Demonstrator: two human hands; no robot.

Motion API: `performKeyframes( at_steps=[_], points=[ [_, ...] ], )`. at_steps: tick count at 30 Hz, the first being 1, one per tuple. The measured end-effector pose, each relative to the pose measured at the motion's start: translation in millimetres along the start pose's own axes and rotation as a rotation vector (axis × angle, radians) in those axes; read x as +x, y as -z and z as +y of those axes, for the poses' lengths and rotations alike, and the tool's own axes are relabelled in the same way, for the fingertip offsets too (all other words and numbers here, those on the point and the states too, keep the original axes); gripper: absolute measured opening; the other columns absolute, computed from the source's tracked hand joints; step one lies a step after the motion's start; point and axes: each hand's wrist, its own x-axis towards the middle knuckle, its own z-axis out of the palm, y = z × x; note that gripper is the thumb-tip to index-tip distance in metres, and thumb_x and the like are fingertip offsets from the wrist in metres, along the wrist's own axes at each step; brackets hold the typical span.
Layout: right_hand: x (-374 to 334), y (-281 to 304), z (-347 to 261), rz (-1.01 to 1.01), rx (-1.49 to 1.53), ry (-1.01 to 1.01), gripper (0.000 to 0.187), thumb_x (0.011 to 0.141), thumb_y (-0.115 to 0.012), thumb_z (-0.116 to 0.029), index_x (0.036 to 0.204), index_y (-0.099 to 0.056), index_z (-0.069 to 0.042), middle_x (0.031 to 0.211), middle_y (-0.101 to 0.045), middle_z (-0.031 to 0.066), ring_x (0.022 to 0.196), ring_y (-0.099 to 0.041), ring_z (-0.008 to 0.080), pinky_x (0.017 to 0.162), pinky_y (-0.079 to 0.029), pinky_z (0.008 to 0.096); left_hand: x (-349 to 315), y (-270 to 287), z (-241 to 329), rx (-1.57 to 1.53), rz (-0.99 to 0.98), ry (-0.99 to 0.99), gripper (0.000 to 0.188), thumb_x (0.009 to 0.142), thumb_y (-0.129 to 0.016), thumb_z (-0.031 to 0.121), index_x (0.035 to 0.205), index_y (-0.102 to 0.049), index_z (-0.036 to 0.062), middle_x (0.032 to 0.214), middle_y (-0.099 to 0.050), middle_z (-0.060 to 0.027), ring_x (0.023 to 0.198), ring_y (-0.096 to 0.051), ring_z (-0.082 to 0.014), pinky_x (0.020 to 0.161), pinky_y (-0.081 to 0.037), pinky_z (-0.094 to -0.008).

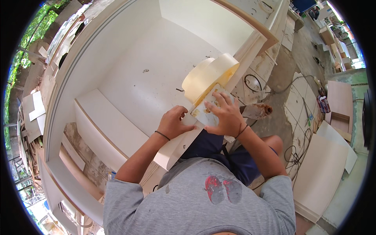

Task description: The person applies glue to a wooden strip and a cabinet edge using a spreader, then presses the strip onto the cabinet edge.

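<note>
My left hand [175, 122] is curled at the edge of a long white board [181, 145], its thumb lying along the board and its fingers bent on the inner side. My right hand [226, 117] grips a flat white slab [204, 113] with yellowish stains, fingers spread over its face and thumb at its near edge. Just beyond the slab stands a wide cream roll of edge banding [209, 78], resting on the cabinet's rim. The roll and the slab touch or nearly touch; their underside is hidden.
A large white open cabinet [133, 55] fills the left and far side, with debris inside. Right of me are a dirty-bottomed bottle-like object [258, 111], loose cables [291, 156], pale panels [321, 172] and a tiled floor [297, 94]. Scrap boards [37, 105] lie at far left.
</note>
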Motion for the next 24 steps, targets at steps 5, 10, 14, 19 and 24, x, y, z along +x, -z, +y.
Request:
performKeyframes(
  at_steps=[5,10,14,19,24],
  points=[
    [0.5,20.3,4.6,-0.132,-0.026,0.014,0.073,0.06,-0.072,-0.056,0.119,-0.066,-0.015,0.133,-0.049,0.0172,0.129,-0.041,0.0347,0.092,-0.035,0.0633,-6.0,-2.2,2.9,-0.045,0.09,-0.029,0.052,0.062,-0.086,0.035,0.098,-0.066,0.0046,0.09,-0.062,-0.0089,0.076,-0.064,-0.0245,0.069,-0.053,-0.0359],
    [17.1,18.1,4.3,-0.092,0.005,0.006,0.072,0.062,-0.07,-0.057,0.121,-0.065,-0.016,0.132,-0.05,0.0176,0.129,-0.041,0.0351,0.094,-0.034,0.0645,-6.6,-0.4,7.7,0.116,0.067,-0.024,0.052,0.063,-0.083,0.038,0.101,-0.068,0.0046,0.091,-0.062,-0.008,0.079,-0.065,-0.0258,0.071,-0.054,-0.0368],
    [19.4,13.5,4.2,-0.104,-0.058,-0.009,0.072,0.063,-0.068,-0.057,0.122,-0.065,-0.016,0.133,-0.05,0.018,0.13,-0.041,0.0355,0.096,-0.032,0.0655,-7.5,-1.3,9.4,0.137,0.074,-0.038,0.054,0.065,-0.081,0.04,0.104,-0.069,0.0051,0.092,-0.062,-0.0078,0.082,-0.066,-0.0264,0.072,-0.054,-0.0371],
    [21.9,24.2,17.7,-0.079,-0.029,0.018,0.072,0.062,-0.072,-0.054,0.122,-0.065,-0.016,0.135,-0.049,0.0161,0.131,-0.04,0.0339,0.097,-0.032,0.0628,-9.6,-2.4,5.5,0.206,0.12,-0.109,0.053,0.064,-0.083,0.036,0.103,-0.068,0.0043,0.091,-0.062,-0.0072,0.075,-0.066,-0.0228,0.068,-0.055,-0.0347],
    [28.8,39.5,54.3,-0.136,-0.14,0.015,0.071,0.06,-0.076,-0.049,0.122,-0.066,-0.016,0.138,-0.048,0.0149,0.133,-0.039,0.0329,0.099,-0.032,0.06,-7.3,-3.3,6.1,0.216,0.111,-0.113,0.052,0.064,-0.083,0.036,0.102,-0.068,0.0038,0.091,-0.062,-0.0071,0.075,-0.066,-0.0223,0.067,-0.054,-0.0341]
  ],
)
